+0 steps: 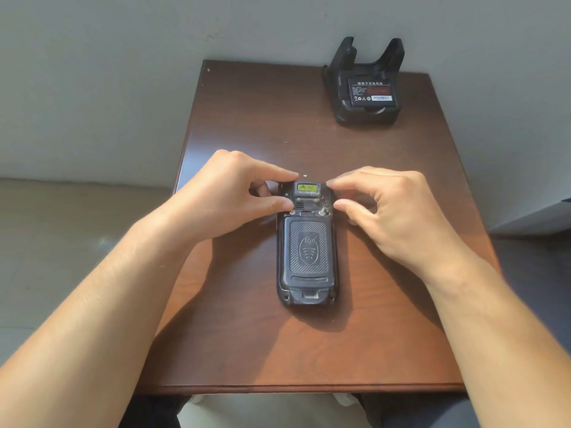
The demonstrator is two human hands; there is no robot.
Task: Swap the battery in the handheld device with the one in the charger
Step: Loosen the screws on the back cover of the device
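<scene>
The handheld device [306,245] lies face down in the middle of the worktop [247,118], with its textured battery cover [309,251] still closed. Both hands rest at its far end, where two small metal screws or latches sit above the cover. The left hand [228,193] has its thumb tip on the left one and its forefinger on the top corner. The right hand [389,208] mirrors it on the right side. Each grip is a light pinch on the device edge; nothing is lifted.

I judge this as the first step, releasing the cover. The next move calls for turning or sliding both latches and then lifting the cover off.

The spare battery [372,92] sits in the charger [366,84] at the far right corner, well apart from the hands.
</scene>
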